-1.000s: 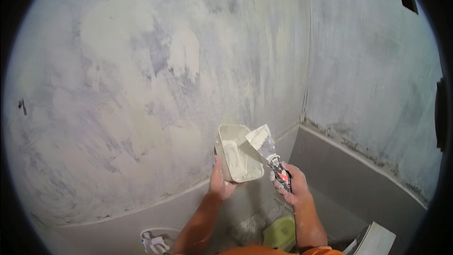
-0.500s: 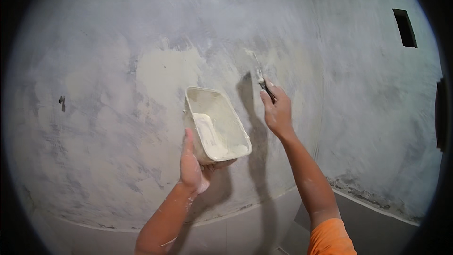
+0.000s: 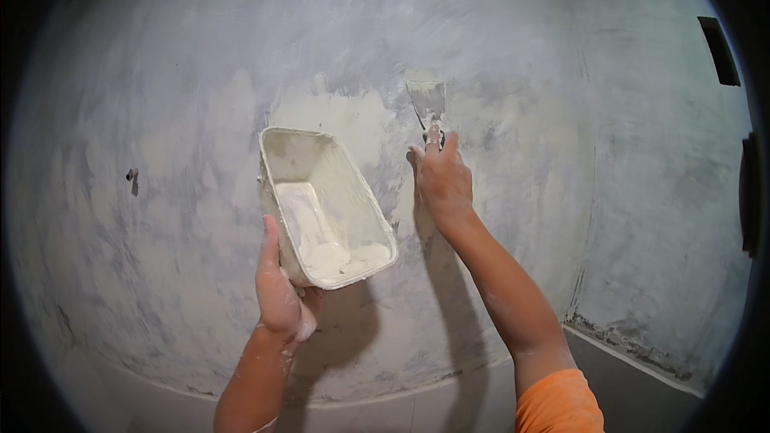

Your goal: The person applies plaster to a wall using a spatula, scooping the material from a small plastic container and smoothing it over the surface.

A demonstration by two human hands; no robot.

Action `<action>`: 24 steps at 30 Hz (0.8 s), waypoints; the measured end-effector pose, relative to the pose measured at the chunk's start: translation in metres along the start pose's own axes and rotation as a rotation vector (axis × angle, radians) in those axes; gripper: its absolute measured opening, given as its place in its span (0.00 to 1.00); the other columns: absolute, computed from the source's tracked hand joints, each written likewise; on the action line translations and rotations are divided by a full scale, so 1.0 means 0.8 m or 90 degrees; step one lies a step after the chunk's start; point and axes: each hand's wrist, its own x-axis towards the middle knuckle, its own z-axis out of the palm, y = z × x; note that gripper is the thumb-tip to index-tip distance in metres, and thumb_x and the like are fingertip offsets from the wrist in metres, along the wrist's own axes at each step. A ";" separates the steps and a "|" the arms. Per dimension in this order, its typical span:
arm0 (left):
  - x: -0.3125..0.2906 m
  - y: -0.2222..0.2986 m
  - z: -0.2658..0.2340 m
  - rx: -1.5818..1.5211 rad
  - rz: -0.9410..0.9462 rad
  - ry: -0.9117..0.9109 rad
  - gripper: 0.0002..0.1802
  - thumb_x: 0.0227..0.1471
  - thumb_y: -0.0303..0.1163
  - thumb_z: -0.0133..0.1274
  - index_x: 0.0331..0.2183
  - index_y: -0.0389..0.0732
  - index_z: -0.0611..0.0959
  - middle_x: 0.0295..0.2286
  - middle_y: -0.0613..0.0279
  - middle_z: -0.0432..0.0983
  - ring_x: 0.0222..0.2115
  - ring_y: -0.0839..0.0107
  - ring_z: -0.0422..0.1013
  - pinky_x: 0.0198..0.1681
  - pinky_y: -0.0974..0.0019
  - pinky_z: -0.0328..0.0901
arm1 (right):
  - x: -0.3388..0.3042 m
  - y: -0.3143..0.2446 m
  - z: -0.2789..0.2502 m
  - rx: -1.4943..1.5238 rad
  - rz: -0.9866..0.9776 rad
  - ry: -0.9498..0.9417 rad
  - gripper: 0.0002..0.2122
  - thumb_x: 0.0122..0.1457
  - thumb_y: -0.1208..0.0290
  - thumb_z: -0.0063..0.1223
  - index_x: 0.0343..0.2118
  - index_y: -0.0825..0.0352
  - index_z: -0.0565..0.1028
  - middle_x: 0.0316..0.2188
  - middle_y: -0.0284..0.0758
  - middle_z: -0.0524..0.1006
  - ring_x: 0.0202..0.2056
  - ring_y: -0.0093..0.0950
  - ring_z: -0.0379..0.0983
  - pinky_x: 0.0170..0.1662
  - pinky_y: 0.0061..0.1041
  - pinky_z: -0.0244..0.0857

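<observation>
My left hand [image 3: 282, 301] grips a white plastic tub [image 3: 341, 192] from below and the left side, thumb up along its wall. The tub is tilted so its inside faces me, and pale wet putty [image 3: 309, 228] coats its bottom and lower end. In my right hand [image 3: 446, 180] is a putty knife [image 3: 427, 96], its blade pointing up and carrying pale putty near the top edge. The blade is at the wall [image 3: 497, 48], just right of a cream putty patch [image 3: 353, 116]; whether the whole edge touches cannot be made out. My fingers partly hide the handle.
A small fitting [image 3: 132, 175] sticks out of the wall at the left. The side wall [image 3: 650, 192] meets this one in a corner at the right and has a dark rectangular opening [image 3: 719, 50]. Grey panels [image 3: 626, 381] run along the bottom.
The putty knife has turned from edge-on to showing its broad face, and my right hand has rolled with it. The tub has shifted left in view. The view itself has swung slightly left.
</observation>
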 end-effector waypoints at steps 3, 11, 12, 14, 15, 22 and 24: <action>-0.005 -0.001 -0.007 -0.020 0.005 0.007 0.40 0.65 0.61 0.31 0.63 0.38 0.62 0.56 0.51 0.68 0.52 0.57 0.72 0.50 0.55 0.73 | -0.031 -0.005 0.000 -0.012 0.001 -0.034 0.27 0.68 0.59 0.46 0.60 0.79 0.62 0.42 0.49 0.67 0.36 0.45 0.75 0.35 0.41 0.75; -0.007 0.003 -0.001 -0.014 -0.025 -0.049 0.43 0.65 0.63 0.27 0.64 0.36 0.59 0.56 0.44 0.67 0.52 0.51 0.73 0.49 0.46 0.74 | -0.138 0.011 -0.019 -0.051 -0.016 -0.124 0.22 0.68 0.66 0.44 0.59 0.76 0.64 0.41 0.49 0.68 0.35 0.46 0.75 0.34 0.42 0.73; -0.009 0.011 0.001 0.019 -0.021 -0.048 0.44 0.65 0.63 0.27 0.64 0.35 0.58 0.56 0.43 0.67 0.52 0.51 0.73 0.50 0.46 0.74 | -0.139 0.001 -0.042 -0.051 0.001 -0.151 0.21 0.68 0.67 0.43 0.59 0.75 0.65 0.41 0.49 0.68 0.36 0.46 0.75 0.34 0.43 0.73; -0.006 0.018 0.005 0.053 -0.008 -0.046 0.45 0.65 0.64 0.26 0.64 0.34 0.58 0.56 0.43 0.67 0.52 0.51 0.72 0.50 0.47 0.74 | -0.123 -0.001 -0.070 -0.049 0.012 -0.171 0.21 0.67 0.68 0.41 0.60 0.73 0.65 0.40 0.49 0.69 0.36 0.46 0.76 0.34 0.44 0.72; -0.002 0.017 0.009 0.064 -0.007 -0.058 0.45 0.65 0.64 0.26 0.64 0.34 0.58 0.56 0.43 0.67 0.53 0.51 0.72 0.51 0.48 0.74 | -0.104 0.005 -0.083 -0.032 0.000 -0.143 0.21 0.67 0.68 0.41 0.60 0.71 0.66 0.40 0.50 0.70 0.36 0.46 0.76 0.36 0.44 0.72; 0.011 0.006 0.023 0.045 -0.029 -0.082 0.43 0.66 0.62 0.27 0.64 0.33 0.58 0.57 0.44 0.67 0.54 0.52 0.72 0.51 0.48 0.74 | 0.057 -0.004 -0.065 -0.024 -0.024 0.046 0.20 0.67 0.66 0.42 0.57 0.73 0.69 0.36 0.53 0.75 0.36 0.50 0.75 0.39 0.46 0.69; 0.011 -0.002 0.020 0.034 -0.037 -0.054 0.42 0.66 0.60 0.29 0.64 0.34 0.59 0.57 0.46 0.66 0.54 0.54 0.71 0.53 0.49 0.73 | 0.064 -0.003 -0.040 -0.051 -0.014 0.051 0.20 0.68 0.65 0.41 0.57 0.74 0.69 0.36 0.53 0.76 0.34 0.51 0.75 0.39 0.47 0.69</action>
